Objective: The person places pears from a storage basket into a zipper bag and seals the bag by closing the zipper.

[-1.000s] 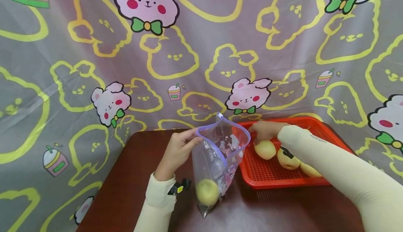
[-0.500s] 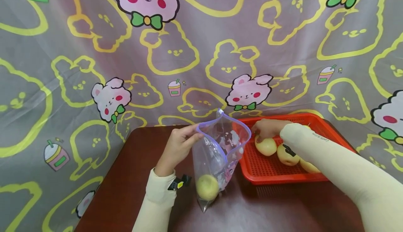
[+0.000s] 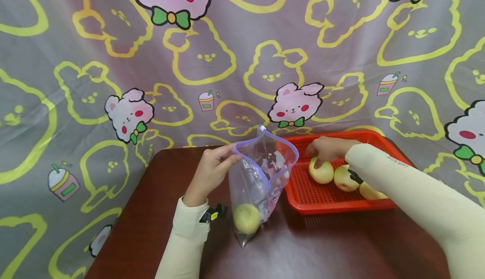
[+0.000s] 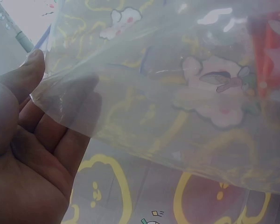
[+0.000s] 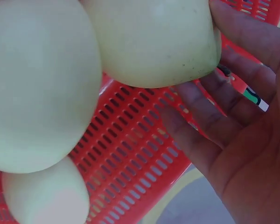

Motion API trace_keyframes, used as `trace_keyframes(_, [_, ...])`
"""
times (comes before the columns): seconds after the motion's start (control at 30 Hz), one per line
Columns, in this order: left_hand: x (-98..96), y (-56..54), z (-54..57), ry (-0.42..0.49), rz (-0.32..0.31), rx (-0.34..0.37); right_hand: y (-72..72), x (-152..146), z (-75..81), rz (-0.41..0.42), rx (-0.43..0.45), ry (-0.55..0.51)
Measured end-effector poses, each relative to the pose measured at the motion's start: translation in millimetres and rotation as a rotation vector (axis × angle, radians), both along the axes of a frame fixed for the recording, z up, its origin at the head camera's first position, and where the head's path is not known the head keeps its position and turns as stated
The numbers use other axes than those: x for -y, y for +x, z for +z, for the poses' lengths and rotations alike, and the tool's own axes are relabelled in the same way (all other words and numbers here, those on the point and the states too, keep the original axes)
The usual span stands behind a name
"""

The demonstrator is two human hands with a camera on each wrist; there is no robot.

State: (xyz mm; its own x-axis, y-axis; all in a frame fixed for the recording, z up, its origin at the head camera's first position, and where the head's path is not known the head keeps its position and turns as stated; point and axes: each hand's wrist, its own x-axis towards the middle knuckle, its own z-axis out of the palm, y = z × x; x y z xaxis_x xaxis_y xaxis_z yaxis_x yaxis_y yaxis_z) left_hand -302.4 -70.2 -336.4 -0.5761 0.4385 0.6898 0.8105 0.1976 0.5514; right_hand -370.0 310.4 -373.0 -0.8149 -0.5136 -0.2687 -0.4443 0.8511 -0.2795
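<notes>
While the left hand (image 3: 213, 167), in a cream sleeve (image 3: 179, 241), is well to the left of the red basket (image 3: 342, 207), its thumb and fingers pinch the purple-edged mouth of a clear bag (image 3: 239, 190). That bag is open at the top and just left of the basket; whether the two touch I cannot tell. At its bottom lies one pale yellow fruit (image 3: 247, 219) — the bagged one — low over the dark tabletop (image 3: 303, 249). Farther right, inside the basket, the right hand (image 3: 329, 149) grasps the leftmost fruit (image 3: 321, 171), its thumb on the near side and its other fingers around the far side. Beside that, within the basket, sits the middle fruit (image 3: 344, 179), then the rightmost fruit (image 3: 369, 192), partly hidden by the forearm. Behind the basket — and across the whole width — hangs a cartoon-printed cloth (image 3: 235, 51).
</notes>
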Motion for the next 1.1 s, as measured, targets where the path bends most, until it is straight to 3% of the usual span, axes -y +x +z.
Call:
trace_keyframes(0.4, [-1.1, -3.5, 9.0, -0.029, 0.005, -0.025, 7.6, -10, 3.5, -0.054, 0.119, 0.029])
trace_keyframes(0.77, [0.7, -2.7, 4.2, -0.016, 0.014, -0.012, 13.5, -8, 0.9, -0.028, 0.123, 0.009])
trace_keyframes(1.1, [2.8, 1.8, 2.5, -0.019, 0.021, -0.002, 14.8, -8, -13.8, -0.022, 0.141, -0.011])
